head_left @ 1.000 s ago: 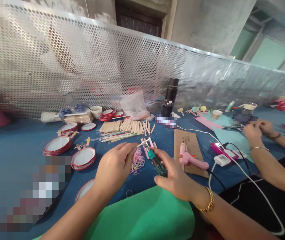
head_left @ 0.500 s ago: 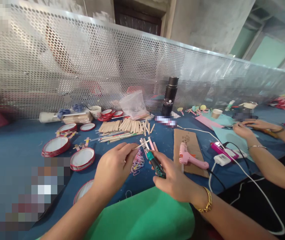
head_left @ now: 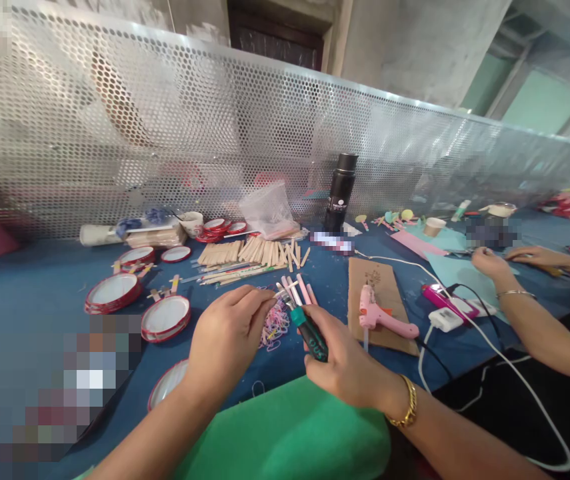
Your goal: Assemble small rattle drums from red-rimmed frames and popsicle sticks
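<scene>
My right hand is wrapped round the dark handles of teal-trimmed pliers. Their metal jaws point up and left, at a thin pale stick. My left hand pinches near the stick's other end, with its fingertips just left of the jaws; the fingers hide most of the stick. Whether the jaws press on it, I cannot tell. Below the fingertips lies a heap of pink and purple rubber bands. Several white and pink pens or rods lie just beyond the pliers.
Wooden craft sticks lie behind my hands. Red-rimmed white discs are stacked left. A pink glue gun rests on cardboard, near a power strip. A black bottle stands behind. Another person's hands work at right.
The pliers have shifted slightly left, bringing their jaws up to the stick by my left fingertips. My left hand has barely moved. The other person's hands have moved slightly.
</scene>
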Available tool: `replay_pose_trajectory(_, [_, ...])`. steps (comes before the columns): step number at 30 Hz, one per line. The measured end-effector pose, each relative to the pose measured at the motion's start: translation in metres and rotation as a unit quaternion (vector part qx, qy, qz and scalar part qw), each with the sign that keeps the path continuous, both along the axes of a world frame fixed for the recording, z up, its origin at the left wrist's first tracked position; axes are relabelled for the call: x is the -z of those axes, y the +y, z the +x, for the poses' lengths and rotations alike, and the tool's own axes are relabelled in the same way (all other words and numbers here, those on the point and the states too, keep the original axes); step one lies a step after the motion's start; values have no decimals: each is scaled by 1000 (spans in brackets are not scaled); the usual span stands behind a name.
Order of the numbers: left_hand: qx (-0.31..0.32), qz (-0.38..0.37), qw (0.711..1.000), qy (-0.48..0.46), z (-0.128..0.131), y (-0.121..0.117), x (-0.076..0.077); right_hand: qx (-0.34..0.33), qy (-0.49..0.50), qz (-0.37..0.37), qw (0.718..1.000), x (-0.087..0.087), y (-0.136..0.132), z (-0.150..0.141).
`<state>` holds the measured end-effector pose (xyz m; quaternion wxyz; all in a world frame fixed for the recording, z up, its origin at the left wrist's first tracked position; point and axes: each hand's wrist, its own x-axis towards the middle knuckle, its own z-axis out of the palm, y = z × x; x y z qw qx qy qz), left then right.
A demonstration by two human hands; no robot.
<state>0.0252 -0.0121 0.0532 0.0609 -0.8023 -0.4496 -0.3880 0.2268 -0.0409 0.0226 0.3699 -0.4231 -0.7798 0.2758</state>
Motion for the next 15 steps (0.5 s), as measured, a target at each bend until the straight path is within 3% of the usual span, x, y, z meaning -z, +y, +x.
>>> replay_pose_trajectory(15, [5, 56, 998, 16, -1, -3, -2, -17, 15, 0, 1000, -7, -4, 2])
